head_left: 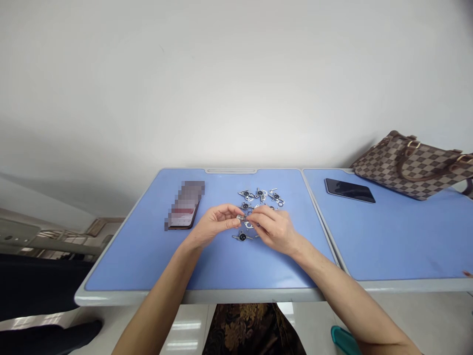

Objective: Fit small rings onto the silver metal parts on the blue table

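Blue desktop (148, 261); left hand (212, 226) and right hand (276, 229) pinching small metal part (241, 217) between them.

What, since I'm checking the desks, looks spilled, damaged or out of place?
Nothing visibly spilled or damaged. One oddity: a reddish spot on the right desk, at the picture's edge, standing out against the blue, too unclear to identify.
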A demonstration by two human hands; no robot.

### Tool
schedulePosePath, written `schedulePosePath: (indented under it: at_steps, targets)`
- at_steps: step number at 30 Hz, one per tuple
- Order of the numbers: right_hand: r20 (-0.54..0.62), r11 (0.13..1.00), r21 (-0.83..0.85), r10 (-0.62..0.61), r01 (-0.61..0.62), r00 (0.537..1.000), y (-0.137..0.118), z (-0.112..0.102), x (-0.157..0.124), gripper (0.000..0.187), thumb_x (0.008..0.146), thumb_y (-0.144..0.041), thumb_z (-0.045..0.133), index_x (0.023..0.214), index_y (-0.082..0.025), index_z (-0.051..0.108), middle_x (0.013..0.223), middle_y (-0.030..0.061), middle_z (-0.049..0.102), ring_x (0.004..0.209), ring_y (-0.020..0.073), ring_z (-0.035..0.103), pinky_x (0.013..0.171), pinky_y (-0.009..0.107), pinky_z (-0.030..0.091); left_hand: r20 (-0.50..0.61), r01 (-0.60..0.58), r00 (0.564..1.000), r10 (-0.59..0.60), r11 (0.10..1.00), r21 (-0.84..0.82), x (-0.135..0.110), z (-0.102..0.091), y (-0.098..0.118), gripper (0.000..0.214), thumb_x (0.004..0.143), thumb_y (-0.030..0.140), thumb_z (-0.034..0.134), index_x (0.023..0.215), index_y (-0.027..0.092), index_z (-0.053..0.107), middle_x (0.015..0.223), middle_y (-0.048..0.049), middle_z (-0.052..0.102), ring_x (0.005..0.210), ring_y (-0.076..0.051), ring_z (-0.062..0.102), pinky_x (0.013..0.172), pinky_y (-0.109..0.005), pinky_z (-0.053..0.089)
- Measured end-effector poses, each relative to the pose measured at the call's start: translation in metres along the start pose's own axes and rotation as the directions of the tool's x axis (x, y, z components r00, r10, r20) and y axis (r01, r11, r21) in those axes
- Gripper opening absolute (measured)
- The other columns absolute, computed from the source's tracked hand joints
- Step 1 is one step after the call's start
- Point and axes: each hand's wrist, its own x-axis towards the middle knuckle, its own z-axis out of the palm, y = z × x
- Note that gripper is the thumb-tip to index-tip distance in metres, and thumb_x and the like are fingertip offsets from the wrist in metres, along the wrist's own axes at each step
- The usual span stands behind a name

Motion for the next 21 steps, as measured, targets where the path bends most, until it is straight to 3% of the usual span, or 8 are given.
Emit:
schedulePosePath:
  at_steps: [8,21]
  targets:
    - [0.040,0.998,0.008,0.057,-0.057,0.998,0.0039,0.0058,-0.0029,0.015,0.093,-0.014,0.051,0.097,-0.017,0.065,0.089,0.0041,0.069,0.069,0.0104,0.062,0.053,0.022,0.041,-0.047,0.047,0.998,-0.049,0.998,-0.031,0.0020,-0.0007,-0.0017,0.027,0.074,0.036,0.076,0.093,0.017,0.070,0.077,-0.0015,0.065,0.072,-0.011,0.057,0.072,-0.025,0.047]
    - [0.061,0.981,0.104,0.158,-0.164,0.986,0.0014,0.0067,-0.0019,0.013,0.092,-0.014,0.053,0.096,-0.018,0.065,0.092,0.0048,0.069,0.076,0.0125,0.064,0.059,0.022,0.045,0.014,0.016,1.000,-0.015,0.998,-0.061,0.0023,-0.0024,-0.0014,0.038,0.075,0.026,0.075,0.110,0.018,0.064,0.087,-0.0023,0.066,0.070,-0.010,0.059,0.073,-0.025,0.048]
